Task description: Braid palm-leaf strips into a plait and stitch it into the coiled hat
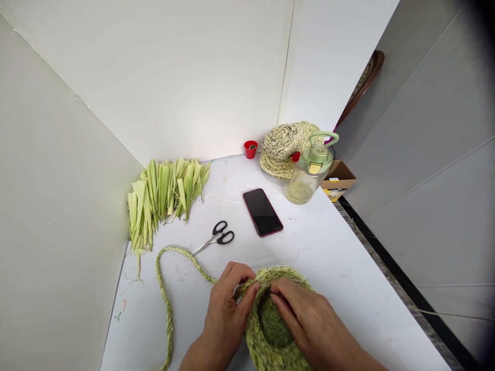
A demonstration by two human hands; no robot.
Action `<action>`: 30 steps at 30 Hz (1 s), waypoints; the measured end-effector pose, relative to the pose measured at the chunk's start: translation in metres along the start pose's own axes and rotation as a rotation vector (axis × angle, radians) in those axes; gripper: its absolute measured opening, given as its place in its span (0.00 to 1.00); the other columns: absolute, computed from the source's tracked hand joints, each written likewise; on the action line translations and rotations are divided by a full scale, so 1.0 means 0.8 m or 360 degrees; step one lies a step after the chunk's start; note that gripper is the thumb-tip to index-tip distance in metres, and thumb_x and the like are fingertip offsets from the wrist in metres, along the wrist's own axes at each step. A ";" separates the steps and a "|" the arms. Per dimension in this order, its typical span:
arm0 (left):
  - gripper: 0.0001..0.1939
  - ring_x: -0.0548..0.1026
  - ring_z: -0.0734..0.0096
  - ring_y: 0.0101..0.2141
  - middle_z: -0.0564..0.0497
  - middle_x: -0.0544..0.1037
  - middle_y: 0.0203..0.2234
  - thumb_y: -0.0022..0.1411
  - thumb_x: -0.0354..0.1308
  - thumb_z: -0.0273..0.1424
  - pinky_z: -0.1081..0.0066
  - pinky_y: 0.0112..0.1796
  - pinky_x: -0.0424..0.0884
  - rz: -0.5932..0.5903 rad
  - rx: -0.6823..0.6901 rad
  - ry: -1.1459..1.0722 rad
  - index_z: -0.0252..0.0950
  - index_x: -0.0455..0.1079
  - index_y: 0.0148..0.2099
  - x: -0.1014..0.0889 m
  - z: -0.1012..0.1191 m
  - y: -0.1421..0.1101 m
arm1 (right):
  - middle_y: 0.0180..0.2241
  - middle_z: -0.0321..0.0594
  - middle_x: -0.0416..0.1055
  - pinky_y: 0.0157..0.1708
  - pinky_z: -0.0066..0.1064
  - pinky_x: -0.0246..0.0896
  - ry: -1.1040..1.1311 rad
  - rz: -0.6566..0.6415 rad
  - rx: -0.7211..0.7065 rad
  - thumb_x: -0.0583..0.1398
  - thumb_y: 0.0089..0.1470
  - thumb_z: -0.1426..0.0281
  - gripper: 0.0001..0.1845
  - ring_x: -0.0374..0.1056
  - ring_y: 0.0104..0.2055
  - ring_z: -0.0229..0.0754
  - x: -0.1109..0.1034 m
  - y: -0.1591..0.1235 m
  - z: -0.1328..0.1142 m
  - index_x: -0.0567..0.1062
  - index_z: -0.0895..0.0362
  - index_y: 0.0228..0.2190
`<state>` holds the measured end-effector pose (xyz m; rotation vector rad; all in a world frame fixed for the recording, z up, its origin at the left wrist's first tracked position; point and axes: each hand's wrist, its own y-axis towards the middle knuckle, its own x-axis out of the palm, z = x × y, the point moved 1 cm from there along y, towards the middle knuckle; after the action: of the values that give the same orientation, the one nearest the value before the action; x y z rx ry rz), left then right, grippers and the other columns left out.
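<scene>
A small green basket of braided leaf (270, 335) sits at the near edge of the white table (328, 257). My left hand (228, 304) pinches its rim on the left, fingers closed on the braid. My right hand (305, 319) presses on the rim from the right, fingertips curled over the edge near the left hand's. A long loose tail of the same braid (164, 288) loops away to the left across the table and back toward me.
Black-handled scissors (216, 238) and a dark phone (263, 212) lie beyond the basket. A pile of green leaf strips (162, 198) fills the back left corner. A red cup (250, 149), a woven hat (284, 147) and a green-lidded bottle (309, 172) stand at the back. A cardboard box (340, 178) sits past the right edge.
</scene>
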<state>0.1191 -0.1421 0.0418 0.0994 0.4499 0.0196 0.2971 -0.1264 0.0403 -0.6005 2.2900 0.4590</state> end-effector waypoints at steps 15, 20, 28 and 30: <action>0.08 0.73 0.70 0.38 0.51 0.73 0.36 0.65 0.54 0.21 0.74 0.39 0.69 0.0001 0.0143 -0.0102 0.39 0.69 0.39 0.008 0.000 -0.003 | 0.29 0.35 0.70 0.26 0.32 0.51 -0.0331 -0.0111 0.0009 0.51 0.65 0.75 0.11 0.67 0.26 0.42 -0.003 0.000 0.001 0.66 0.53 0.31; 0.08 0.73 0.72 0.38 0.52 0.73 0.36 0.65 0.54 0.20 0.75 0.38 0.69 -0.0038 0.0199 -0.0071 0.39 0.69 0.38 0.010 0.004 -0.004 | 0.27 0.36 0.70 0.25 0.32 0.49 -0.0398 -0.0049 -0.0070 0.49 0.64 0.77 0.13 0.66 0.26 0.42 -0.008 0.003 -0.004 0.67 0.54 0.29; 0.08 0.73 0.72 0.38 0.51 0.73 0.36 0.65 0.54 0.20 0.75 0.40 0.68 -0.0056 0.0227 -0.0051 0.38 0.68 0.38 0.008 0.007 -0.004 | 0.32 0.37 0.69 0.32 0.31 0.55 -0.0204 0.0078 -0.0015 0.54 0.67 0.69 0.11 0.67 0.33 0.40 -0.061 0.033 -0.002 0.74 0.54 0.33; 0.08 0.73 0.72 0.39 0.51 0.73 0.36 0.66 0.54 0.20 0.74 0.40 0.68 -0.0081 0.0256 -0.0074 0.38 0.69 0.38 0.009 0.006 -0.004 | 0.33 0.36 0.70 0.35 0.31 0.57 -0.0056 -0.0054 0.0008 0.57 0.64 0.71 0.07 0.67 0.37 0.40 -0.064 0.043 -0.002 0.75 0.54 0.33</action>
<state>0.1280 -0.1453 0.0428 0.2460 0.4073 -0.0688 0.3100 -0.0845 0.0831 -0.6229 2.2436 0.4445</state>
